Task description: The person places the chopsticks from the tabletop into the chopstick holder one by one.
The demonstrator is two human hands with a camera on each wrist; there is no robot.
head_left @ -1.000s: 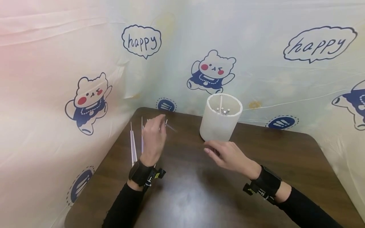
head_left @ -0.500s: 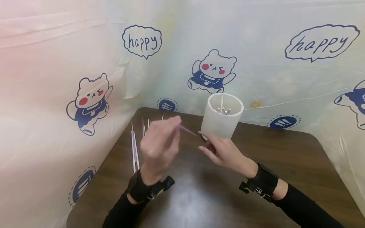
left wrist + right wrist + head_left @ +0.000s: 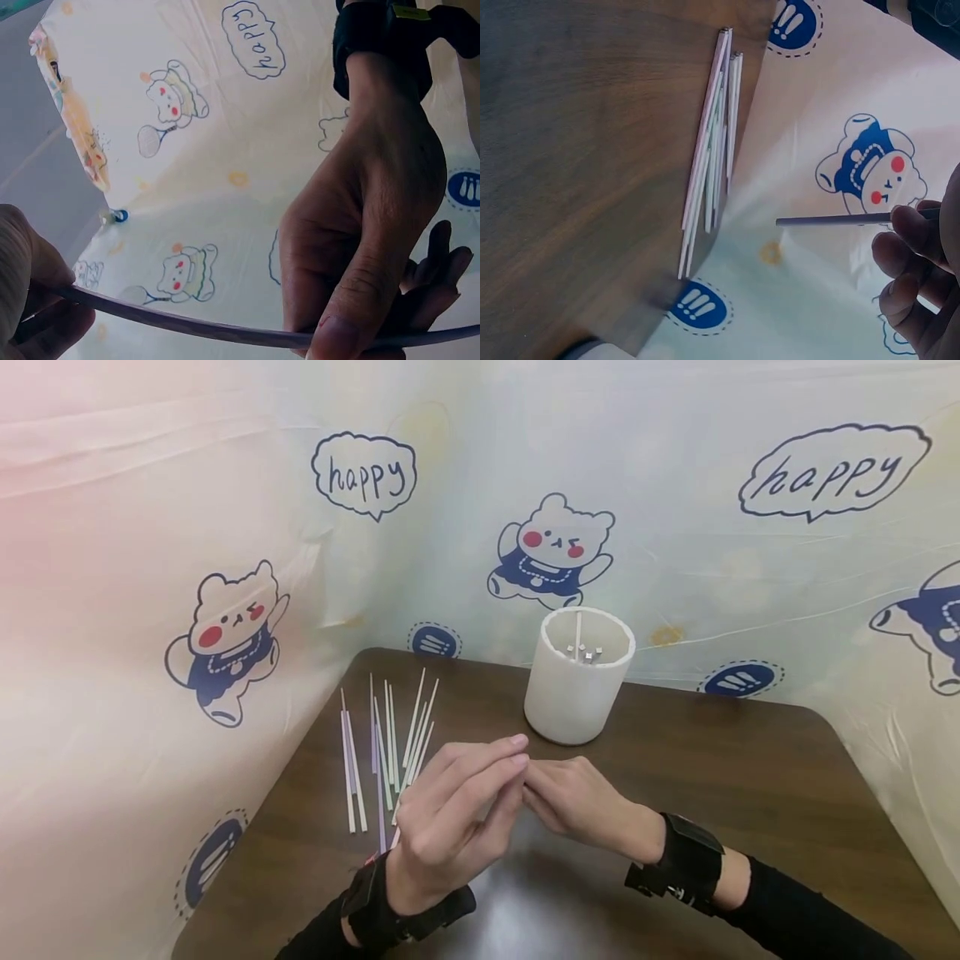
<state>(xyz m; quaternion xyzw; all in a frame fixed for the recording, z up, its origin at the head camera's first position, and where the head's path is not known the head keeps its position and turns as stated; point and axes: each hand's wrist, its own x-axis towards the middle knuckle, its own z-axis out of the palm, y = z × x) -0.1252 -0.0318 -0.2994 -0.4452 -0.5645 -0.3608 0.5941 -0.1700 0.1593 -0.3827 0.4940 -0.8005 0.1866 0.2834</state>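
In the head view my left hand (image 3: 457, 818) meets my right hand (image 3: 592, 802) above the middle of the table, fingertip to fingertip. One purple chopstick (image 3: 187, 326) spans both hands in the left wrist view. Left fingers (image 3: 49, 262) pinch it near one end; my right thumb and fingers grip it farther along. In the right wrist view one end of the chopstick (image 3: 832, 220) sticks out free. Behind the hands a white cylindrical holder (image 3: 573, 702) stands upright, with several silver square chopstick ends inside.
Several loose pastel chopsticks (image 3: 355, 768) lie in rough bunches on the left of the brown table (image 3: 712, 793), pointing away from me. A printed cloth (image 3: 675, 568) with bears hangs behind and beside the table.
My left hand has come from the loose chopsticks on the left toward the right, carrying a purple chopstick. My right hand has closed its fingers and the two hands now touch.
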